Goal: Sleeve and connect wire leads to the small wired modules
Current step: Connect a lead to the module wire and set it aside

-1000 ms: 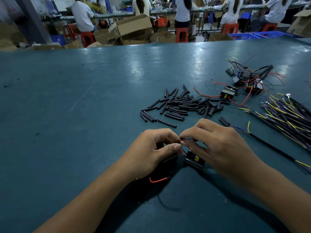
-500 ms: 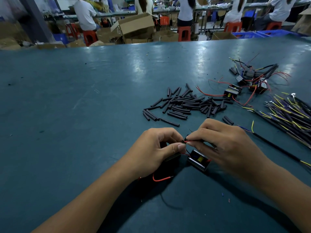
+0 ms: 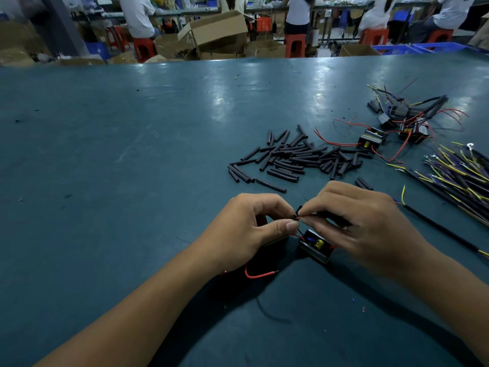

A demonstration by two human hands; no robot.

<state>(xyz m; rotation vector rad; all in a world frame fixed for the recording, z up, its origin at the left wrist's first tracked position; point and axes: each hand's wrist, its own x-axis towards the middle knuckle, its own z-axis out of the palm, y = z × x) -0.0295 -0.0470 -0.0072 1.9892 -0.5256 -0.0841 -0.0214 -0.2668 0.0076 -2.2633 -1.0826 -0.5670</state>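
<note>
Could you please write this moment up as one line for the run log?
left hand: pinches red lead | right hand: pinches black sleeve | module: on table | step: sleeving unfinished

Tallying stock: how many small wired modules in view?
At least 4: one module between the hands, one right of the sleeve pile, about two in the far-right tangle; more may be hidden.

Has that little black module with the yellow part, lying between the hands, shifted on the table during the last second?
No. The module lies just as far below the nearest end of the black sleeve pile as before; only the camera view has shifted.
</note>
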